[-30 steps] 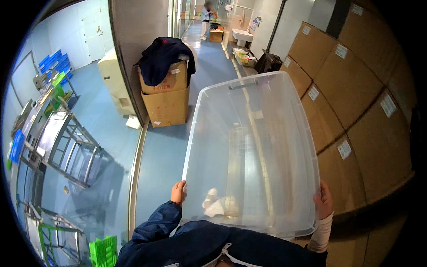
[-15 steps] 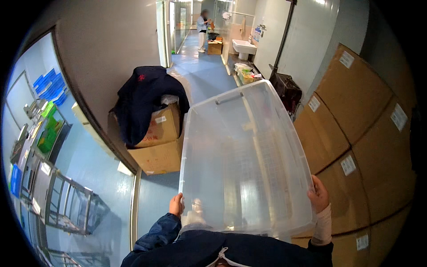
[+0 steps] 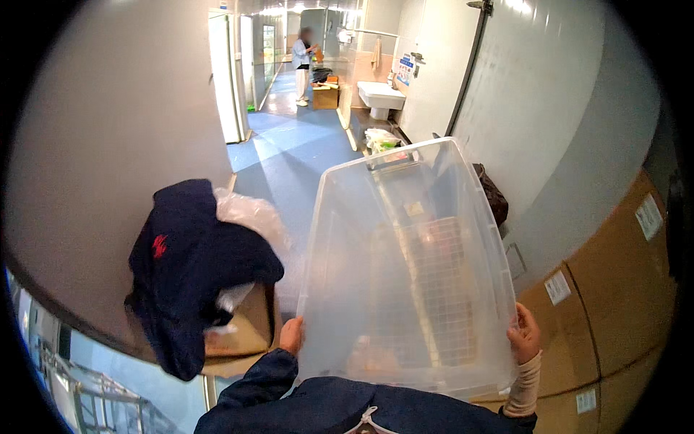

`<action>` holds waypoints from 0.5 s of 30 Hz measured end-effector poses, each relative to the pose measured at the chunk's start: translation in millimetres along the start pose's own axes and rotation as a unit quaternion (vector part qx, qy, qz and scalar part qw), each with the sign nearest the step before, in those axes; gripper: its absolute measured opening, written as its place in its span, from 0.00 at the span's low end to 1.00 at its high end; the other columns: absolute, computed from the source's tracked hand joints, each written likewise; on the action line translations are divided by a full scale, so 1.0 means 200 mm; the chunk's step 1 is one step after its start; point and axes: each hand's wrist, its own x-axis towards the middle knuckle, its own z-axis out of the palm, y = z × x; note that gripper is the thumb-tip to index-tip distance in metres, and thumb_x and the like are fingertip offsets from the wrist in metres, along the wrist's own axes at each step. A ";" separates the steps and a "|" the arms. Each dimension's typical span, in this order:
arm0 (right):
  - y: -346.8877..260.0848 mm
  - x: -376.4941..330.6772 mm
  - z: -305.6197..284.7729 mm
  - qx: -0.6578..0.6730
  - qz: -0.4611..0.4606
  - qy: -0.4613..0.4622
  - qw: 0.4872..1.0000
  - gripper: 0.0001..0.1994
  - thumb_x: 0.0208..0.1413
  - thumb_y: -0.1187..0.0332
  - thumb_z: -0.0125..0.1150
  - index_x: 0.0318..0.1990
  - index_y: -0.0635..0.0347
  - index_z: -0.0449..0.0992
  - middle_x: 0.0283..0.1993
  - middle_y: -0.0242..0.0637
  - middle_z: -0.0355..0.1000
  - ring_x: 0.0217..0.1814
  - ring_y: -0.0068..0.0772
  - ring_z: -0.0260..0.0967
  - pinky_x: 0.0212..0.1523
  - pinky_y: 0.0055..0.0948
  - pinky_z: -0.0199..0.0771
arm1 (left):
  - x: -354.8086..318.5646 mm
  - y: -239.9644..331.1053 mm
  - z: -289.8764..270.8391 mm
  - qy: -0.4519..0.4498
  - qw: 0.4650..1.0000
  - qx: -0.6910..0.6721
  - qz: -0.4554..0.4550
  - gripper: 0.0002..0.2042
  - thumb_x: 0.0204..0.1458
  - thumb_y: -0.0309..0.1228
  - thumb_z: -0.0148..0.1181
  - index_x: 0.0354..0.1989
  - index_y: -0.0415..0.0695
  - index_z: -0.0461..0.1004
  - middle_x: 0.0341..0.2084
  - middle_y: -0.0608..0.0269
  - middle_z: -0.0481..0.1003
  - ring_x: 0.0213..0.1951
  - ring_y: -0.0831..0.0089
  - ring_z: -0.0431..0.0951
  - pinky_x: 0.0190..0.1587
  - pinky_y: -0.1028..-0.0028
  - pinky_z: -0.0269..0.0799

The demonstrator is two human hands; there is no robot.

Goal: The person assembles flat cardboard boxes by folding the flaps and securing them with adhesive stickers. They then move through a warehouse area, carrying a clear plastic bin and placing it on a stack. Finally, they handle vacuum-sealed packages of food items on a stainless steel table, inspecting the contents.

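Observation:
A large translucent plastic bin is held in front of my body, tilted, with its near end close to my dark jacket. My left hand grips its left side rim near the bottom of the view. On the opposite side my right hand is closed on the right rim. The floor and a pale grid-like shape show blurrily through the cloudy plastic. I see nothing solid lying inside the bin.
At left, a dark jacket drapes over cardboard boxes. Stacked cartons line the right. Ahead, a white sink hangs on the wall, a dark bag sits below, and a person stands far down the corridor.
I have moved forward along the corridor with the bin still in both hands. The draped jacket and the right-hand cartons now sit nearer and lower in view; the left doorway has mostly slid out.

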 end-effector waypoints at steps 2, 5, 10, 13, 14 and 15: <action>0.16 0.31 0.04 -0.022 -0.023 0.004 1.000 0.32 0.41 0.65 0.59 0.54 0.71 0.55 0.52 0.44 0.58 0.52 0.34 0.58 0.53 0.32 0.56 | 0.37 0.00 0.08 0.031 1.000 0.003 -0.003 0.14 0.50 0.40 0.48 0.25 0.41 0.69 0.16 0.69 0.65 0.17 0.79 0.62 0.20 0.78 0.57; 0.30 0.87 0.13 -0.012 0.006 0.002 1.000 0.32 0.42 0.62 0.59 0.54 0.71 0.56 0.50 0.42 0.59 0.51 0.33 0.58 0.51 0.30 0.57 | 0.90 -0.04 0.14 0.020 1.000 0.006 -0.016 0.14 0.50 0.41 0.46 0.24 0.42 0.68 0.16 0.69 0.64 0.19 0.80 0.62 0.21 0.78 0.56; 0.43 1.73 0.23 -0.017 -0.015 -0.055 0.998 0.31 0.44 0.61 0.57 0.54 0.70 0.57 0.48 0.40 0.62 0.50 0.31 0.59 0.50 0.28 0.58 | 1.47 0.38 0.38 0.067 0.997 -0.019 -0.018 0.14 0.49 0.43 0.46 0.23 0.45 0.67 0.14 0.71 0.61 0.17 0.81 0.60 0.19 0.78 0.53; 0.41 2.28 0.44 0.001 0.012 -0.075 0.997 0.29 0.44 0.64 0.57 0.53 0.70 0.57 0.48 0.40 0.63 0.49 0.29 0.60 0.50 0.27 0.58 | 1.76 0.57 0.39 0.098 0.991 -0.051 -0.076 0.15 0.49 0.43 0.47 0.23 0.43 0.68 0.15 0.70 0.61 0.17 0.79 0.59 0.19 0.78 0.54; 0.46 2.45 0.49 0.003 0.006 -0.081 0.997 0.29 0.44 0.65 0.57 0.53 0.70 0.57 0.48 0.40 0.63 0.49 0.29 0.60 0.50 0.27 0.58 | 1.87 0.63 0.42 0.096 0.989 -0.067 -0.091 0.14 0.49 0.43 0.47 0.24 0.43 0.68 0.15 0.69 0.62 0.17 0.79 0.59 0.19 0.78 0.54; 0.52 2.62 0.54 0.009 -0.004 -0.087 0.996 0.29 0.44 0.66 0.57 0.53 0.70 0.57 0.48 0.40 0.63 0.49 0.29 0.60 0.50 0.26 0.58 | 2.01 0.66 0.42 0.096 0.987 -0.082 -0.101 0.14 0.49 0.42 0.47 0.24 0.43 0.68 0.15 0.69 0.62 0.17 0.78 0.59 0.18 0.78 0.54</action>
